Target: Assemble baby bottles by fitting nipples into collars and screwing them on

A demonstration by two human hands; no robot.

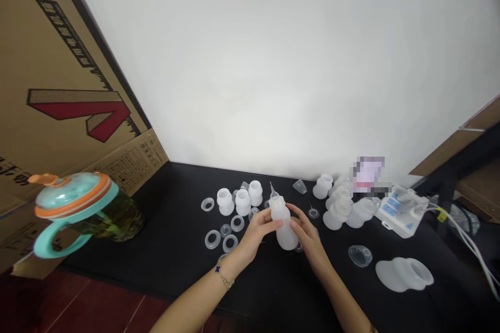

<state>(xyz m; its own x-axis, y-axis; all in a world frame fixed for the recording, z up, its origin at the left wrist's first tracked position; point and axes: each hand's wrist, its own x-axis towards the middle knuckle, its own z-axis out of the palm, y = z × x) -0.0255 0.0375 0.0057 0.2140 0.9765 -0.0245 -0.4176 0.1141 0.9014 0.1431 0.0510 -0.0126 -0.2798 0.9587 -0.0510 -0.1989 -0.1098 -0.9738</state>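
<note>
A frosted white squeeze bottle (pixel 286 237) with a clear pointed tip is held between both hands above the black table. My left hand (pixel 258 231) is closed on its left side, and my right hand (pixel 308 237) grips the right side. Left of the hands stand several short white bottle-shaped pieces (pixel 225 202). Around them lie several clear rings (pixel 212 239). Just past my right hand is a small clear disc with a thin stem (pixel 313 212). A clear wedge-shaped piece (pixel 300 186) lies near the wall.
More white bottles (pixel 338 213) cluster at the right, beside a white power strip (pixel 402 210) with cables. A bottle on its side (pixel 402 274) and a clear cap (pixel 360 255) lie in front. A turquoise-handled jug (pixel 117 218) and a large cardboard box (pixel 78 130) stand at left.
</note>
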